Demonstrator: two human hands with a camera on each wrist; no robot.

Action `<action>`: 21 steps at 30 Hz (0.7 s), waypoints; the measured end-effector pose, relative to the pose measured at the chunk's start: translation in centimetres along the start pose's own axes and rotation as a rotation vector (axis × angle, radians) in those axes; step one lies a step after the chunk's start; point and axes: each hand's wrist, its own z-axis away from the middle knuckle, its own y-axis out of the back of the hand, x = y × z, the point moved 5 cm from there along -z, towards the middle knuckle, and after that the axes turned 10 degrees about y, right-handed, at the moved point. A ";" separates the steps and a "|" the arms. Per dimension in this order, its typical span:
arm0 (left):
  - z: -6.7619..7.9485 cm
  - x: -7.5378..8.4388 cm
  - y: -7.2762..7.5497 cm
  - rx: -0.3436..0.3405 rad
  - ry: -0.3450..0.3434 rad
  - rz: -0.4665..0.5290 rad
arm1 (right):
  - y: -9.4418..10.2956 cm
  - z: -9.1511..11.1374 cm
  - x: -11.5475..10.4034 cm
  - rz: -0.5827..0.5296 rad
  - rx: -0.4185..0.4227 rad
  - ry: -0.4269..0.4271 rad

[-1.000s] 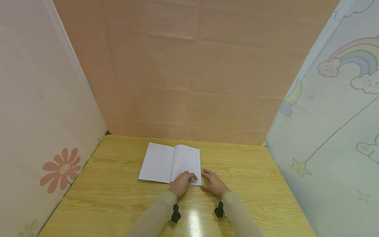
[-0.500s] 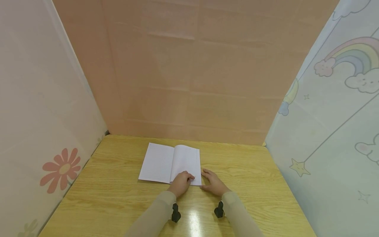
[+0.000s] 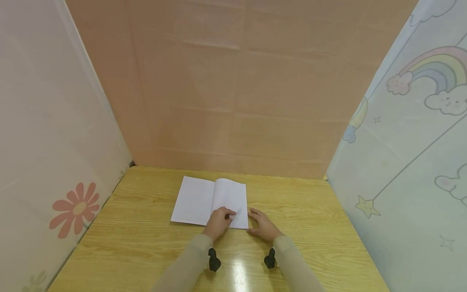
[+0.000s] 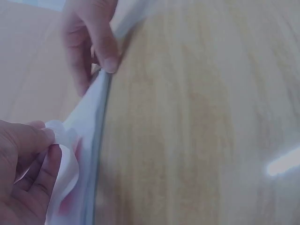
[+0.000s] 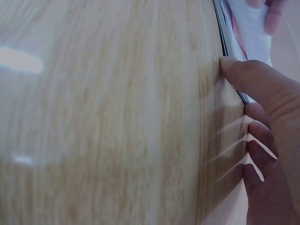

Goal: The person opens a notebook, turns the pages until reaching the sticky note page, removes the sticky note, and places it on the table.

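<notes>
An open notebook (image 3: 193, 200) with lined white pages lies on the wooden table. Over its right half, my left hand (image 3: 217, 222) pinches a page (image 4: 69, 171) between thumb and fingers; in the left wrist view that page curls up from the ones beneath. My right hand (image 3: 266, 228) rests on the table at the notebook's right edge. Seen from the right wrist, the right thumb (image 5: 255, 79) touches the notebook's near corner, and the other fingers (image 5: 260, 157) spread loosely on the tabletop. The left palm hides part of the notebook's lower edge.
The wooden table (image 3: 303, 211) extends on both sides of the notebook. A tan backdrop (image 3: 233, 101) stands behind it. Pale printed sheets border the left and right, one with a red flower (image 3: 74, 209), the other with a rainbow (image 3: 438, 67). Each wrist wears a black mount (image 3: 214, 260).
My left hand has shifted slightly left across the right page, with thumb and fingers now pinching a page that lifts. The right hand stays in place.
</notes>
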 end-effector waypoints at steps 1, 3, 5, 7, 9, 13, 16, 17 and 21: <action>0.0 0.1 0.3 0.005 0.010 0.014 | 0.0 0.0 0.0 0.003 -0.002 0.000; 0.0 0.3 1.0 0.022 0.017 0.050 | -0.1 0.0 0.1 0.002 -0.004 -0.002; 0.0 0.6 1.7 0.046 0.016 0.086 | -0.1 0.0 0.1 0.004 -0.004 -0.004; 0.0 0.8 2.4 0.071 0.009 0.108 | -0.1 0.0 0.2 0.012 -0.009 -0.009; 0.0 1.1 3.1 0.098 -0.002 0.128 | -0.1 0.0 0.1 0.008 -0.007 -0.009; 0.2 1.7 4.7 0.145 -0.017 0.167 | -0.1 0.0 0.1 0.000 -0.009 -0.011; 0.5 2.0 5.7 0.168 -0.032 0.188 | 0.0 0.0 0.1 -0.002 -0.009 -0.011; 0.5 2.0 6.0 0.172 -0.026 0.191 | 0.0 0.0 0.1 -0.002 -0.010 -0.010; 0.9 1.9 7.0 0.186 -0.001 0.216 | -0.1 0.0 0.2 0.000 -0.011 -0.001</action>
